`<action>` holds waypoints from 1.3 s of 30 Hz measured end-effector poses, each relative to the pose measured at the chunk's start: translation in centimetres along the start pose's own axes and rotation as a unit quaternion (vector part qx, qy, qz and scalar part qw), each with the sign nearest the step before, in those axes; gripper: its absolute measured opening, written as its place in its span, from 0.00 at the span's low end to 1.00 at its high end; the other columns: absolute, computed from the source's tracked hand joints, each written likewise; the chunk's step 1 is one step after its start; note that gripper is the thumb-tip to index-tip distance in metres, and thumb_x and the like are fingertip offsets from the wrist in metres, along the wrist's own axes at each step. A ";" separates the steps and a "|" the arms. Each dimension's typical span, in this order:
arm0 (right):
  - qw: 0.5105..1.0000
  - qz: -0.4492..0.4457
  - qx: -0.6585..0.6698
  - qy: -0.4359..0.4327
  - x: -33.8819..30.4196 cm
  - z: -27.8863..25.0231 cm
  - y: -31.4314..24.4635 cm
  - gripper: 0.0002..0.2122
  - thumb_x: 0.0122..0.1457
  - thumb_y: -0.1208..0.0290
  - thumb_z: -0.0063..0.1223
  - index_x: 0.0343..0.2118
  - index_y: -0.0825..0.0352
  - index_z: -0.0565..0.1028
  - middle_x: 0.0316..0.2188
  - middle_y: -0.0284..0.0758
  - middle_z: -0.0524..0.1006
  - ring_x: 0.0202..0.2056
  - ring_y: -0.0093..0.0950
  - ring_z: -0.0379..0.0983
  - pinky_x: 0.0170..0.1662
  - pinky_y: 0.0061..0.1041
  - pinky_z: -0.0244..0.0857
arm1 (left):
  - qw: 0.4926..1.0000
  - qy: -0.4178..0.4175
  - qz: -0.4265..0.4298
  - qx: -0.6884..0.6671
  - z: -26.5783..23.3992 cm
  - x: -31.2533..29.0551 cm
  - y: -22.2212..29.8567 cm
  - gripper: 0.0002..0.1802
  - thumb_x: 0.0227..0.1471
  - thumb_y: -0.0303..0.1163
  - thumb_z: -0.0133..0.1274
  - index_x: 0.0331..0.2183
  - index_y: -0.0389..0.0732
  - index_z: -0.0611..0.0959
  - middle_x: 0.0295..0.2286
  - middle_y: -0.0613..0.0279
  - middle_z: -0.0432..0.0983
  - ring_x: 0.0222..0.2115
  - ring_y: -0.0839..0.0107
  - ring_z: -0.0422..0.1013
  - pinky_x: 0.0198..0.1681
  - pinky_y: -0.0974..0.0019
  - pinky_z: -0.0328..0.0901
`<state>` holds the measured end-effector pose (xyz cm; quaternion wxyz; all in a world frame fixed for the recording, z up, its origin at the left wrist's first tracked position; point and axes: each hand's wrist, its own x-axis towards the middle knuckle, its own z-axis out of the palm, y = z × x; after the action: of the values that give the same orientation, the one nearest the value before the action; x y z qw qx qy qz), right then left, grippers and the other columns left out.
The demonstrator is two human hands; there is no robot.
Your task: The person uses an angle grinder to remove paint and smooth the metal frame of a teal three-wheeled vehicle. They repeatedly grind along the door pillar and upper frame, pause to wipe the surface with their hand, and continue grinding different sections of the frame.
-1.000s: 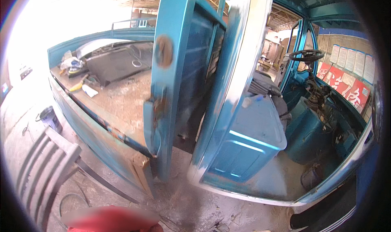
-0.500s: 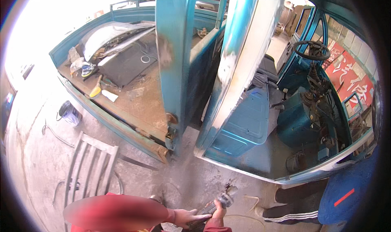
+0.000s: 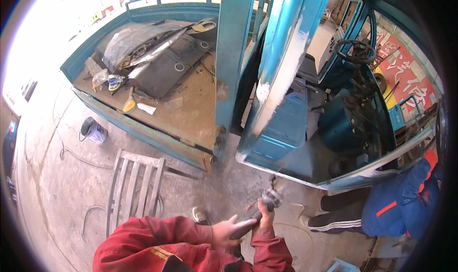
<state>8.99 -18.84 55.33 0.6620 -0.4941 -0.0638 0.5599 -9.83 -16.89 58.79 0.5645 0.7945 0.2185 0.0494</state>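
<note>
An angle grinder [image 3: 272,198] with a dark body and a greyish head slants up to the right at the lower middle. My right hand [image 3: 264,219] is wrapped round its body just behind the head. Against the rear part of the body lies my left hand [image 3: 228,232], thumb raised and fingers reaching across it. The grinder's head is blurred, so its disc cannot be made out. It is held over the concrete floor, apart from the cab's pale door sill [image 3: 281,169]. Red sleeves cover both my forearms.
Ahead stands a blue truck cab with a whitish-patched pillar [image 3: 281,76]. Left of it is a cargo bed [image 3: 193,124] carrying panels and tools. A slatted chair [image 3: 136,188], a bucket [image 3: 94,131] and hoses lie left. At right a co-worker in a blue jacket [image 3: 393,200] bends near the cab.
Both my hands and the grinder sit higher in the picture, with more of my red sleeves showing. My left thumb has lifted. The view has shifted, and more of the co-worker shows.
</note>
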 end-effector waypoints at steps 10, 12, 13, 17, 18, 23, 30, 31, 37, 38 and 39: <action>0.993 -0.009 -0.025 -0.112 -2.2 1.3 -4.1 0.17 0.52 0.66 0.61 0.41 0.69 0.71 0.30 0.39 0.77 0.28 0.34 0.76 0.33 0.33 0.74 | 0.969 -0.056 0.096 0.220 -0.7 -1.5 3.9 0.49 0.50 0.54 0.56 0.66 0.70 0.48 0.40 0.36 0.63 0.29 0.42 0.72 0.27 0.53 0.70; 0.991 -0.015 -0.039 -0.124 -2.5 1.8 -4.3 0.15 0.51 0.70 0.62 0.40 0.70 0.72 0.28 0.40 0.77 0.26 0.33 0.76 0.31 0.31 0.72 | 0.923 0.010 0.233 0.306 -1.2 -1.6 3.3 0.47 0.49 0.51 0.57 0.66 0.72 0.51 0.41 0.39 0.63 0.28 0.46 0.72 0.25 0.57 0.70; 0.989 -0.023 -0.042 -0.138 -2.7 2.1 -4.4 0.15 0.51 0.71 0.62 0.39 0.71 0.73 0.27 0.40 0.77 0.26 0.33 0.76 0.30 0.29 0.71 | 0.873 0.039 0.294 0.386 -1.4 -1.4 2.9 0.46 0.48 0.46 0.56 0.64 0.73 0.53 0.45 0.44 0.63 0.28 0.50 0.71 0.24 0.61 0.70; 0.989 -0.030 -0.047 -0.137 -3.0 3.4 -4.3 0.13 0.53 0.71 0.63 0.38 0.71 0.74 0.27 0.38 0.78 0.25 0.31 0.77 0.30 0.28 0.71 | 0.928 -0.103 0.114 0.339 -1.8 -1.9 1.8 0.43 0.49 0.38 0.54 0.63 0.75 0.56 0.50 0.51 0.62 0.29 0.54 0.71 0.25 0.62 0.71; 0.990 -0.037 -0.066 -0.120 -2.9 3.8 -4.2 0.15 0.52 0.69 0.63 0.39 0.71 0.73 0.27 0.39 0.77 0.25 0.31 0.76 0.30 0.28 0.71 | 0.930 -0.066 0.167 0.321 -2.1 -2.0 1.4 0.42 0.50 0.38 0.53 0.63 0.74 0.56 0.49 0.48 0.62 0.29 0.51 0.72 0.27 0.60 0.72; 0.986 -0.065 -0.105 -0.114 -3.3 5.2 -3.8 0.16 0.52 0.65 0.62 0.39 0.70 0.74 0.28 0.38 0.78 0.27 0.29 0.76 0.32 0.28 0.71 | 0.954 -0.067 0.147 0.254 -3.2 -2.5 0.8 0.42 0.52 0.45 0.56 0.63 0.75 0.56 0.40 0.42 0.61 0.26 0.45 0.74 0.28 0.52 0.71; 0.994 -0.068 -0.042 -0.077 -3.1 7.6 -3.4 0.10 0.53 0.71 0.65 0.35 0.68 0.77 0.28 0.34 0.79 0.28 0.26 0.78 0.34 0.26 0.71 | 0.975 -0.038 0.168 0.137 -5.9 -2.7 1.3 0.47 0.47 0.44 0.60 0.65 0.58 0.56 0.47 0.33 0.60 0.35 0.34 0.73 0.39 0.46 0.73; 0.994 -0.073 -0.034 -0.077 -3.0 7.5 -3.5 0.10 0.53 0.71 0.65 0.35 0.68 0.77 0.28 0.34 0.79 0.28 0.26 0.78 0.34 0.26 0.71 | 0.975 -0.036 0.163 0.147 -5.9 -2.6 1.4 0.48 0.46 0.45 0.61 0.65 0.55 0.56 0.47 0.32 0.60 0.36 0.34 0.73 0.39 0.46 0.73; 0.990 -0.095 -0.017 -0.098 -0.9 6.5 -3.5 0.11 0.53 0.71 0.65 0.36 0.69 0.77 0.29 0.35 0.80 0.29 0.27 0.79 0.34 0.26 0.72 | 0.971 0.042 0.162 0.170 -5.4 -1.5 0.9 0.59 0.40 0.54 0.66 0.64 0.40 0.53 0.50 0.27 0.59 0.40 0.30 0.71 0.40 0.46 0.73; 0.991 -0.094 -0.016 -0.099 -0.6 6.2 -3.6 0.11 0.53 0.71 0.65 0.36 0.70 0.77 0.29 0.35 0.80 0.29 0.27 0.79 0.35 0.26 0.72 | 0.975 0.029 0.119 0.184 -5.1 -1.2 0.9 0.64 0.36 0.58 0.68 0.64 0.38 0.53 0.49 0.24 0.59 0.43 0.29 0.69 0.43 0.45 0.72; 0.991 -0.094 -0.017 -0.097 -0.3 5.8 -3.7 0.11 0.53 0.71 0.65 0.36 0.70 0.77 0.29 0.35 0.80 0.29 0.27 0.79 0.35 0.26 0.72 | 0.977 0.033 0.119 0.174 -4.7 -0.7 1.0 0.65 0.35 0.58 0.69 0.64 0.36 0.53 0.48 0.25 0.60 0.44 0.30 0.69 0.44 0.46 0.70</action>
<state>7.70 -15.28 61.11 0.6942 -0.4401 -0.1835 0.5392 -11.72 -13.34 61.51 0.4001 0.8988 0.1458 0.1040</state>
